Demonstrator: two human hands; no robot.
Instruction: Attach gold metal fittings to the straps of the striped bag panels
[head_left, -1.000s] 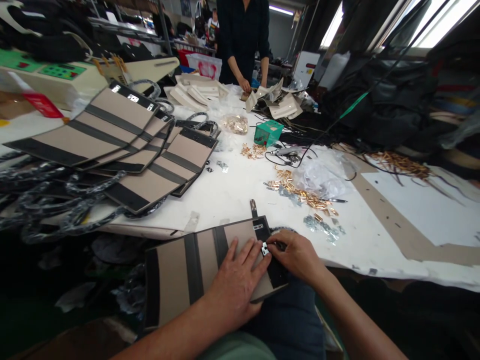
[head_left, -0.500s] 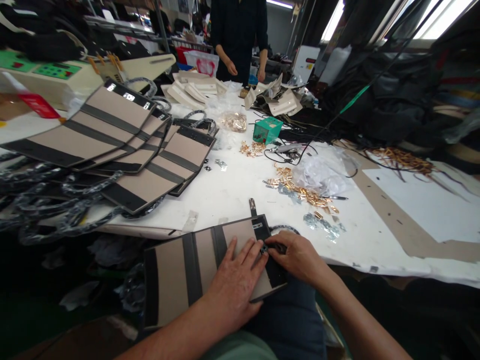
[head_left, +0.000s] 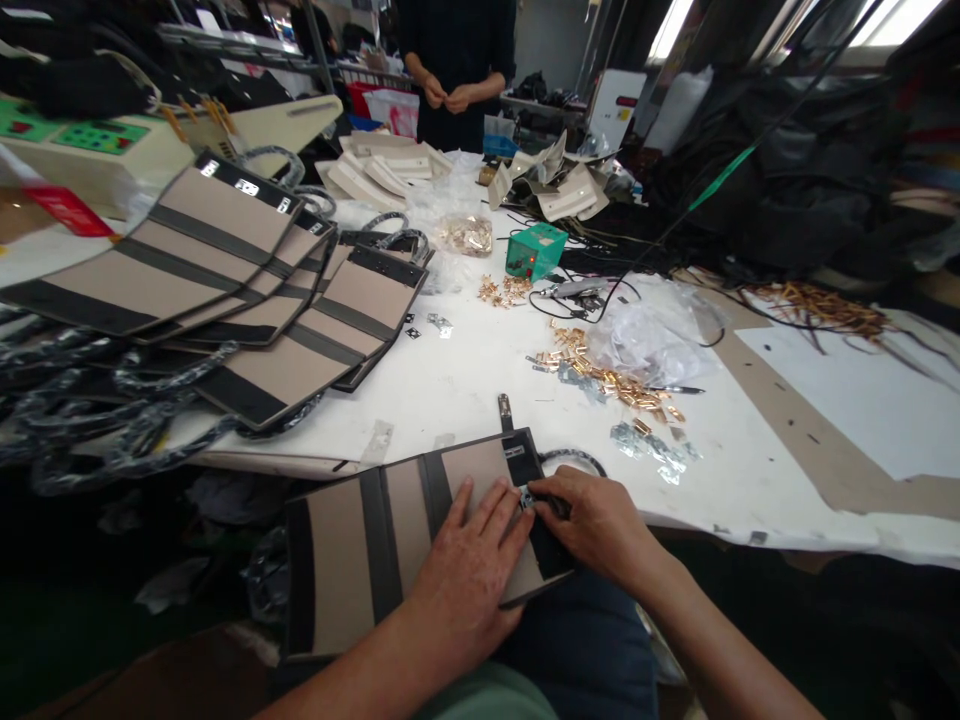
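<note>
A beige and black bag panel (head_left: 330,570) lies across my lap, its far edge against the table front. My left hand (head_left: 472,560) rests flat on it with fingers stretched out. The left fingertips touch a small metal plate (head_left: 526,497) on the panel's black end strip. My right hand (head_left: 596,520) pinches at that same plate with thumb and forefinger; the curled fingers hide part of it. Another metal plate (head_left: 513,451) sits farther up the strip. A plastic-wrapped handle (head_left: 574,456) shows beyond my right hand, and a short dark tab (head_left: 505,410) sticks out past the panel's edge.
Similar panels (head_left: 225,240) with wrapped handles are stacked on the left. Gold metal fittings (head_left: 577,360) and thin silver plates (head_left: 652,440) lie scattered on the white table (head_left: 465,380). A green box (head_left: 535,250) stands farther back. Across the table stands a person (head_left: 457,70) in dark clothes.
My right fingers have shifted slightly on the strip, and more of the metal plate shows. The person opposite has brought both hands together. My left hand stays in place.
</note>
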